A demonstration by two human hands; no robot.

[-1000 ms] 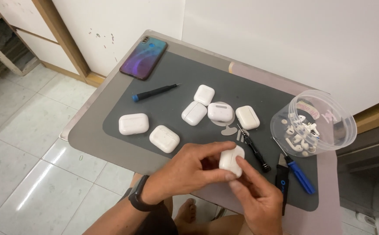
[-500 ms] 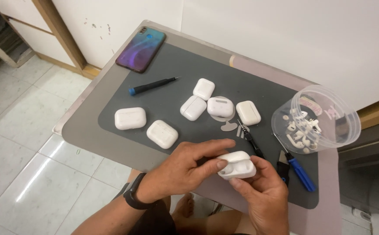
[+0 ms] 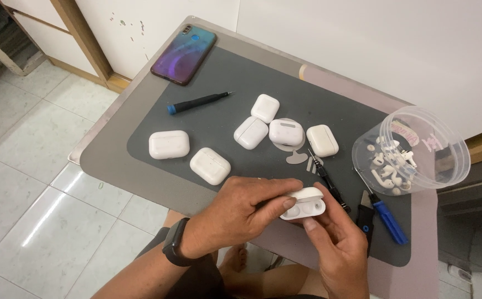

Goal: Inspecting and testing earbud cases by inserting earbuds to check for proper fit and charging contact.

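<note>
Between my hands, my left hand (image 3: 235,213) and right hand (image 3: 338,243) grip an open white earbud case (image 3: 303,203), best kept level.

Seen from above: a small grey table (image 3: 108,166) topped with a dark grey work mat (image 3: 230,99). Held over its near edge, a white plastic earbud case (image 3: 303,203) with lid hinged open (two empty wells showing), pinched between left hand (image 3: 235,213) and right hand (image 3: 338,243). On the mat, six closed white cases, a blue-handled screwdriver (image 3: 196,103), blue-handled pliers (image 3: 382,218). At the far corner, a purple-blue phone (image 3: 184,48). To the right, a clear plastic tub (image 3: 412,149) of white earbuds.
</note>
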